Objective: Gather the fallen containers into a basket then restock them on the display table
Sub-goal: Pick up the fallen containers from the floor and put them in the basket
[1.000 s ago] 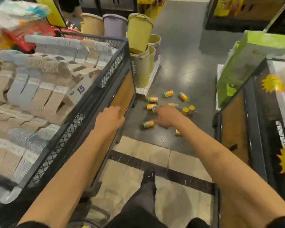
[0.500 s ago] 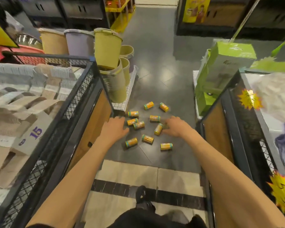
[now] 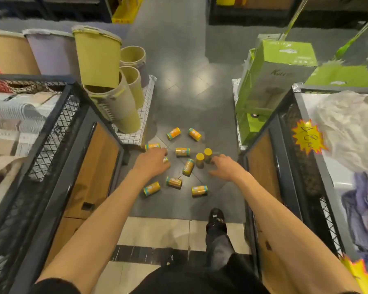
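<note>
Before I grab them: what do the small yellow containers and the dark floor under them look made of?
Containers: probably plastic or card tubes, with smooth printed yellow-orange labels and teal end bands; too small to tell which. Floor: polished dark tile, going by its joint lines and soft lamp reflections.

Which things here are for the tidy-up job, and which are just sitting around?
For the job: fallen orange containers, left hand, right hand.
Just sitting around: stacked yellow bins, green boxes, yellow price star.
</note>
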### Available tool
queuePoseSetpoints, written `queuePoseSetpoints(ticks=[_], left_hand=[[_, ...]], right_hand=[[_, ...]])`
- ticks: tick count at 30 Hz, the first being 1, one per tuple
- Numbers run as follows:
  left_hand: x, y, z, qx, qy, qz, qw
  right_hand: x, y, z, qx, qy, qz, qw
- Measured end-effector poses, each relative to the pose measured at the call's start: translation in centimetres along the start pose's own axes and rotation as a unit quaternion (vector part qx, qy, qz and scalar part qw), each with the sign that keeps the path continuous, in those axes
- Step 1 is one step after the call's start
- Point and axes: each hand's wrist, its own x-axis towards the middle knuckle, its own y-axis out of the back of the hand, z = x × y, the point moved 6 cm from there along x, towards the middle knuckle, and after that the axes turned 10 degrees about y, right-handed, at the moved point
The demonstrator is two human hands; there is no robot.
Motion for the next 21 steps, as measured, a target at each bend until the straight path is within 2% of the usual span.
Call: queuePoseSetpoints(ticks=[7, 13, 21], left_hand=[[9.3, -0.6, 6.8, -0.025, 0.043, -0.034, 0.998], [13.8, -1.7, 11.4, -0.016, 0.043, -0.041, 0.998], [21.2, -6.9, 12.5, -0.014, 0.017, -0.104, 0.994]], right_hand=[[7.2, 5.8, 7.6, 0.022, 0.021, -0.004, 1.0], [11.0, 7.3, 13.2, 0.007, 0.015, -0.035, 0.999], [17.8, 4.4, 18.9, 0.011, -0.02, -0.056, 0.998]])
